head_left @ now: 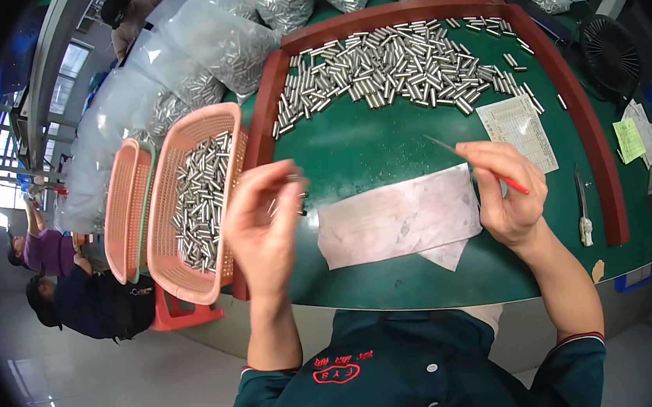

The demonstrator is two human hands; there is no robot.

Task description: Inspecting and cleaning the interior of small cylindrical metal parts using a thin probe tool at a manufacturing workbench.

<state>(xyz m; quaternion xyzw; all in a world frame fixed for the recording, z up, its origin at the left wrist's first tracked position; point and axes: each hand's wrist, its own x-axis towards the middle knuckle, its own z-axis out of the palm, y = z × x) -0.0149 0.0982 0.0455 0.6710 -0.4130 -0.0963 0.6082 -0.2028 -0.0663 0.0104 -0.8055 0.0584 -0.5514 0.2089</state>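
My right hand [509, 190] is closed around a slim pointed tool with a red handle [514, 184]; its thin metal tip points up and left over the green table. On the left, my left hand [261, 225] is raised by the basket's edge, slightly blurred, its fingers curled. A short metal pin [293, 178] shows between thumb and fingertips, and a few more pins are close by the hand. Between my hands a stained pale cloth [398, 216] lies flat. A large heap of shiny metal pins [383, 64] is spread across the far part of the table.
A pink basket [163, 219] of pins stands left, beside another pink basket [117, 216]. A red-brown rim [600, 153] borders the table. Right are a printed sheet [519, 130], a black fan [610, 58] and tweezers [582, 202]. Bags of pins [237, 55] line the back; other people sit far left.
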